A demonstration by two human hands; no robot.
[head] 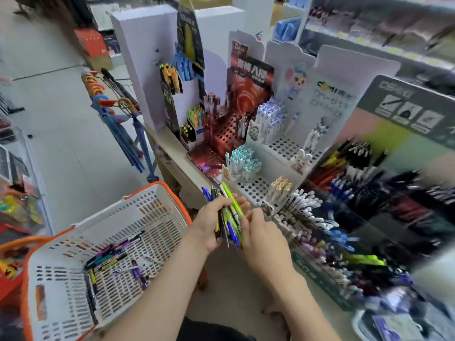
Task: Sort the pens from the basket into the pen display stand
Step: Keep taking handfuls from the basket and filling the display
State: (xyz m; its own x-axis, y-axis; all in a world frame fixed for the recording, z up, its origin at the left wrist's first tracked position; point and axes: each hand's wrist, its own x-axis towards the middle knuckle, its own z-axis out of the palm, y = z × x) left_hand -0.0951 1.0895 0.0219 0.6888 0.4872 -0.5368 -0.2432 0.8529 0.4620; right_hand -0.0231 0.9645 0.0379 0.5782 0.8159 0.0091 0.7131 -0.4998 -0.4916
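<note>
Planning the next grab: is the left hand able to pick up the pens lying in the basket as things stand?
Probably not: the left hand is full, gripping a bundle of pens. The basket is open-topped and nothing covers its loose pens.

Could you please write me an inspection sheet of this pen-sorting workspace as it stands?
Surface: counter ledge crowded with display stands, little of it bare.
Job's things: bundle of pens in the left hand; loose pens lying in the white, orange-rimmed basket; white perforated stand part filled, many holes free.
Clutter: red perforated stand; blurred trays of pens on the right.
Grippers: left hand grips the bundle; right hand has its fingertips at the bundle, pinch unclear.
Cables: nothing seen.
Surroundings: umbrellas on a rack to the left, stocked shelf behind, pale floor.
</note>
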